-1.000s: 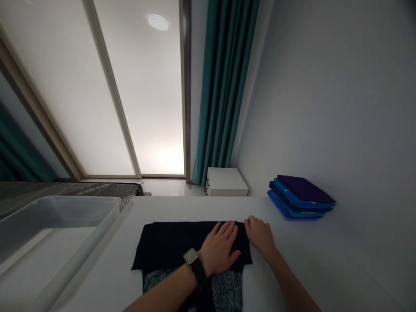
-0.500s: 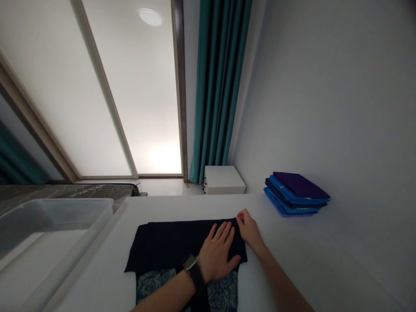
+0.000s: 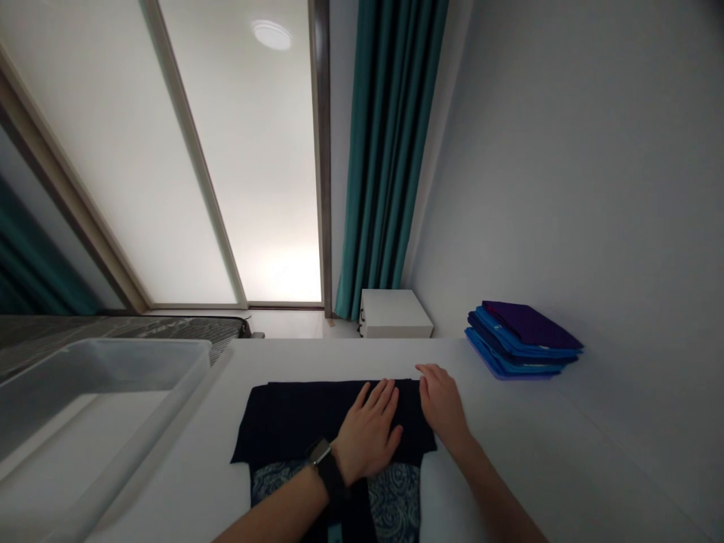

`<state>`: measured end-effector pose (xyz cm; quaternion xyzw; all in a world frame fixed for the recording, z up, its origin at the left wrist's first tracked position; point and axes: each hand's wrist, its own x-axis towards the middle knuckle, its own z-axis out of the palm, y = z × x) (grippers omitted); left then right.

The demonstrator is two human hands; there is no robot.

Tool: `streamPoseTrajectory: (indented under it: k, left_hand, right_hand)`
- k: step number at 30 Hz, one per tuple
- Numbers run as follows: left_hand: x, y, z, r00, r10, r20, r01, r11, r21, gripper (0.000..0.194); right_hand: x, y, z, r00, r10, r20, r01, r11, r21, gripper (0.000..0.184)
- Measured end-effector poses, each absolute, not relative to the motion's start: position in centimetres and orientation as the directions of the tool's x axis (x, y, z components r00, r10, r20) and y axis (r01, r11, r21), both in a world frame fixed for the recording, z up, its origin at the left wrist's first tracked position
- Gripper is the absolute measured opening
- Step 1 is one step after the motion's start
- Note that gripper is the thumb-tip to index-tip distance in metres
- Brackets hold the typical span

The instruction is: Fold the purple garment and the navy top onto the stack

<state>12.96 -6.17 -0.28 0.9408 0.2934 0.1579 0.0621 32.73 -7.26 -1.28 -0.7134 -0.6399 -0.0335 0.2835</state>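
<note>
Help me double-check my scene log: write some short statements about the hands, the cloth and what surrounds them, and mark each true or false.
1. The left hand lies palm-down on the dark cloth. True.
2. Both wrists are bare. False: a watch is on the left one.
3. The right hand is at the dark cloth's far right corner. True.
4. The folded stack has a purple piece on top. True.
5. The folded stack lies left of the dark cloth. False: it lies to the right; a translucent plastic bin is on the left.
</note>
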Motion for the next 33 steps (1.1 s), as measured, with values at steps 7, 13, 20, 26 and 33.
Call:
streamPoseTrajectory:
  k: [7, 13, 20, 26, 33]
  left_hand:
    - [7.8, -4.8, -0.2, 0.714, 0.668, 0.211, 0.644, -0.745, 0.177, 0.055]
    - [3.7, -4.5, -1.0, 0.661, 0.728, 0.182, 0.714, -0.685, 0.146, 0.057]
    - [-0.6, -3.8, -1.8, 0.597, 0.773, 0.214, 0.774, -0.625, 0.1, 0.062]
    - [-3.1, -2.9, -2.3, 0.55, 0.795, 0.254, 0.815, -0.578, 0.043, 0.061]
    - [-4.4, -2.3, -2.5, 0.539, 0.801, 0.26, 0.825, -0.564, 0.028, 0.059]
  right_hand:
    - [24.3, -8.9, -1.4, -0.206, 0.938, 0.279, 0.947, 0.263, -0.186, 0.049]
    - [22.5, -9.0, -1.7, -0.236, 0.966, 0.108, 0.955, 0.251, -0.161, 0.054]
    - [23.4, -9.0, -2.1, -0.179, 0.982, 0.06, 0.973, 0.186, -0.135, 0.061]
    - [25.6, -8.8, -3.1, -0.098, 0.993, 0.059, 0.989, 0.104, -0.101, 0.068]
    - [27.2, -8.8, -3.2, -0.019, 0.998, 0.06, 0.999, 0.021, -0.034, 0.068]
